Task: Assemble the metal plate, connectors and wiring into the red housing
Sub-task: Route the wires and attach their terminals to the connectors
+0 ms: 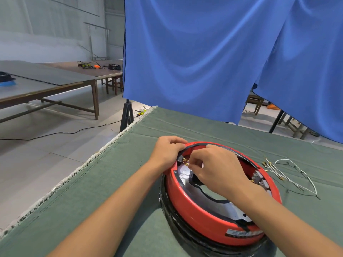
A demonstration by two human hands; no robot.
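Observation:
The round red housing point(196, 217) stands on a black ring base on the green cloth. A silver metal plate point(227, 208) lies inside it. My left hand point(168, 150) grips the housing's far-left rim beside a black connector point(180, 158) with brass terminals. My right hand point(216, 168) reaches inside the housing, fingertips pinched at those brass terminals. A grey connector block point(259, 178) sits on the inner right wall. Loose white wires point(289, 170) with brass ends lie on the cloth to the right.
The green cloth-covered table point(115, 182) has a frayed left edge, with floor below. A blue curtain point(204, 52) hangs behind the table on black stands point(127, 114). Long tables point(46, 80) with tools stand at the far left.

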